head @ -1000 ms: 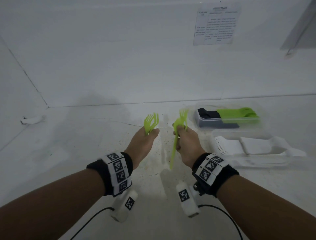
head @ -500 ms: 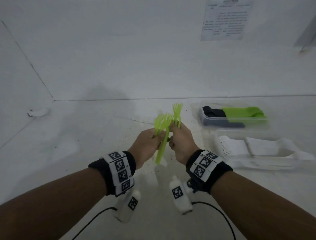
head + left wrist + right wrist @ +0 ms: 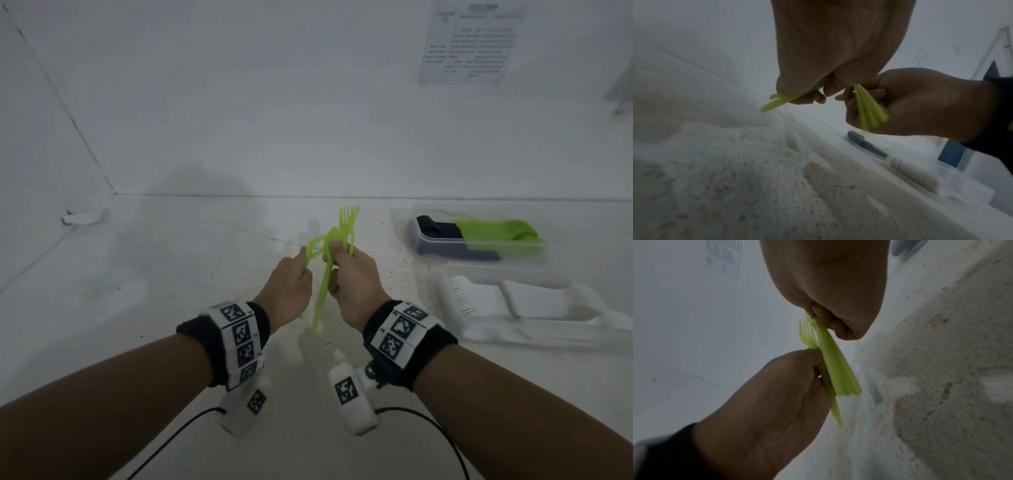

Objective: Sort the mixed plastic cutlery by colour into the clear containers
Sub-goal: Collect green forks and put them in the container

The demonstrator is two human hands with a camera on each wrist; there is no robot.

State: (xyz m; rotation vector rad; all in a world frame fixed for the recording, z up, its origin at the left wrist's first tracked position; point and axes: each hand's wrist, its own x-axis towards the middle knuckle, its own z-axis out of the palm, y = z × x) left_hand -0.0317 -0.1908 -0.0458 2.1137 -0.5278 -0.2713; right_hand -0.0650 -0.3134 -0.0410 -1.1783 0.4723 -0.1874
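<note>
Both hands meet above the middle of the white table, each holding lime-green plastic forks. My right hand (image 3: 346,270) grips a bundle of green forks (image 3: 347,226) with tines up and handles (image 3: 320,301) hanging down; the same handles (image 3: 835,374) fan out in the right wrist view. My left hand (image 3: 298,270) pinches a few green forks (image 3: 313,248) against that bundle, their handles (image 3: 777,102) sticking out past its fingers. At the right, a clear container (image 3: 404,219) holds black cutlery (image 3: 442,233) and green cutlery (image 3: 493,229). A nearer clear container (image 3: 507,274) holds white cutlery (image 3: 479,298).
White walls close off the back and left. A printed sheet (image 3: 472,44) hangs on the back wall at upper right. A small white scrap (image 3: 84,217) lies in the far left corner. Black cables (image 3: 428,425) trail from the wrist cameras toward me.
The two hands, apart a second ago with forks in each, have come together at the centre. The left hand's forks now lie against the right hand's bundle.
</note>
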